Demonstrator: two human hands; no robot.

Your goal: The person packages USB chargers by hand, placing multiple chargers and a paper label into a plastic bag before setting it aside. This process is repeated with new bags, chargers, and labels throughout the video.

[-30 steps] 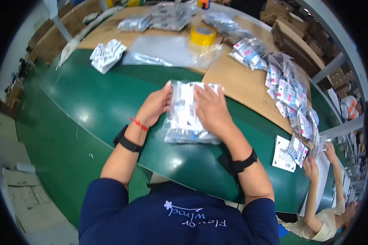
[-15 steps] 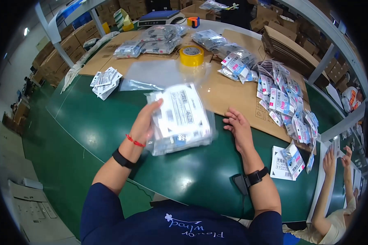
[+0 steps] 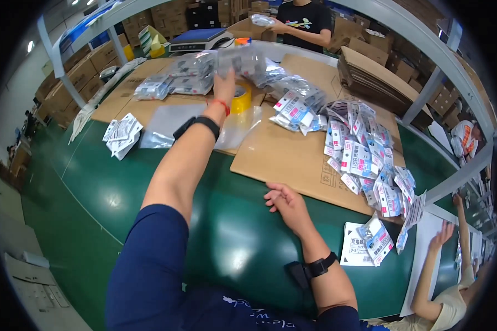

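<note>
My left hand is stretched far across the table, gripping a clear plastic bag of packs, blurred by motion. It hangs at the right end of a pile of similar filled bags. Just under my wrist stands a roll of yellow tape, partly covered by the hand. Flat, unfilled clear bags lie beneath my forearm. Resting by the near edge of the cardboard sheet, my right hand is open and holds nothing, its fingers loosely bent.
Loose blister packs heap up on the right, with a white printed card nearer me. White cards lie at left. Behind are a scale and folded cartons. One person stands opposite; another's arms show at right.
My left hand has carried the bag of packs from in front of me forward to the far pile. My right hand stays near the cardboard edge. The person opposite has come further into view.
</note>
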